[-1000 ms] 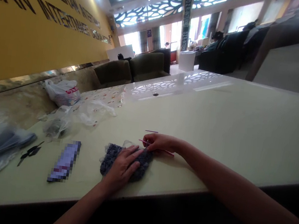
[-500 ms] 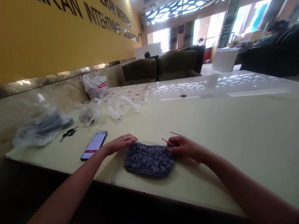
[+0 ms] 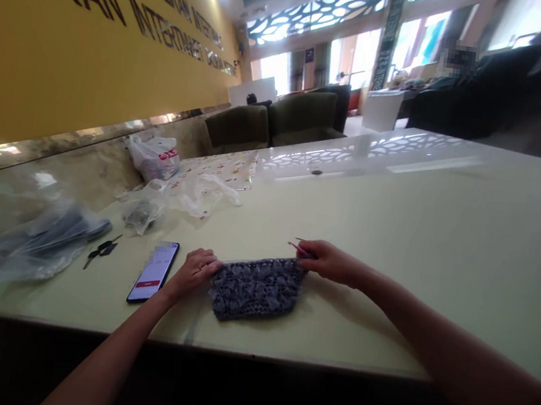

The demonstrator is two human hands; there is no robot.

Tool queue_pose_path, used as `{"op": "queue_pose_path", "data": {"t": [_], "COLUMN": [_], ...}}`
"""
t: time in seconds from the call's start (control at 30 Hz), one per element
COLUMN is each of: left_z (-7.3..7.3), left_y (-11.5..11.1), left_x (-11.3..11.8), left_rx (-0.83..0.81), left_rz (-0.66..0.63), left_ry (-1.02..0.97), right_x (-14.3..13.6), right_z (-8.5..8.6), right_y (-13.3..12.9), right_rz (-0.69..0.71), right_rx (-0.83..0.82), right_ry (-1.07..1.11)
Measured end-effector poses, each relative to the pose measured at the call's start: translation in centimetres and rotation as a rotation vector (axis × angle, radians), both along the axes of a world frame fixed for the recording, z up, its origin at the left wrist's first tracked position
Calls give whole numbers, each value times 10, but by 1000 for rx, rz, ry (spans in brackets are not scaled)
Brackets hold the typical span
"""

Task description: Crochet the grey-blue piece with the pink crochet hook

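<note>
A dark grey-blue crocheted piece [image 3: 256, 288] with a chunky texture lies near the table's front edge. My left hand [image 3: 198, 269] grips its upper left corner, fingers closed on the edge. At the upper right corner is my right hand [image 3: 330, 261], closed around a pink crochet hook [image 3: 293, 245] whose tip points left. A thin dark tip also sticks out above that hand. Whether the right fingers pinch the crocheted edge too, I cannot tell.
Left of my left hand lie a phone [image 3: 154, 273] with a lit screen and some keys [image 3: 102, 251]. Clear plastic bags [image 3: 41, 239] and a white carrier bag [image 3: 154, 157] sit farther left along the wall. Green chairs [image 3: 304, 119] stand beyond the table [image 3: 397, 226].
The crocheted piece now tilts, its left end lower and its right end higher. My left hand has come down and left with its corner. The whole view has shifted slightly.
</note>
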State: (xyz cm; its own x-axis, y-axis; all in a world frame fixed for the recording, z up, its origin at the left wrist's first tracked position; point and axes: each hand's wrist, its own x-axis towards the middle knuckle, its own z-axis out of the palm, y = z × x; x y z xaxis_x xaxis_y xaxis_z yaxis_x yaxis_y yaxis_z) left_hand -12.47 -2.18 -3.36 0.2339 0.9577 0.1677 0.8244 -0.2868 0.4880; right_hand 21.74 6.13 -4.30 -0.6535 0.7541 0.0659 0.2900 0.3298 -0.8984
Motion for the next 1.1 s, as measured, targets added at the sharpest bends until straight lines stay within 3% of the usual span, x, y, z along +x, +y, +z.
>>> {"op": "queue_pose_path", "data": {"t": [0.13,0.3,0.43,0.53,0.67,0.83,0.93,1.1], "left_z": [13,27,17,6,3,15,26,43], "left_y": [2,7,8,9,8,7,16,33], "left_x": [12,72,127,146,146,135,126,115], "left_rx": [100,129,-40,-117,-105,-118,-249,-481], "left_rz": [55,36,-45,-69,-35,-21,2,-128], "left_ry": [-25,-124,-217,-290,-345,-467,-508,-442], "right_x": [-7,-15,-9,-2,0,-10,-13,-12], "right_z": [1,-2,3,8,10,9,10,11], "right_y": [-6,-13,-15,-12,-9,-17,-21,-22], "right_rz": [2,-43,22,110,161,52,18,40], "right_rx": [-2,4,-128,-227,-269,-145,-30,112], "right_ry": [36,110,148,184,181,217,242,239]}}
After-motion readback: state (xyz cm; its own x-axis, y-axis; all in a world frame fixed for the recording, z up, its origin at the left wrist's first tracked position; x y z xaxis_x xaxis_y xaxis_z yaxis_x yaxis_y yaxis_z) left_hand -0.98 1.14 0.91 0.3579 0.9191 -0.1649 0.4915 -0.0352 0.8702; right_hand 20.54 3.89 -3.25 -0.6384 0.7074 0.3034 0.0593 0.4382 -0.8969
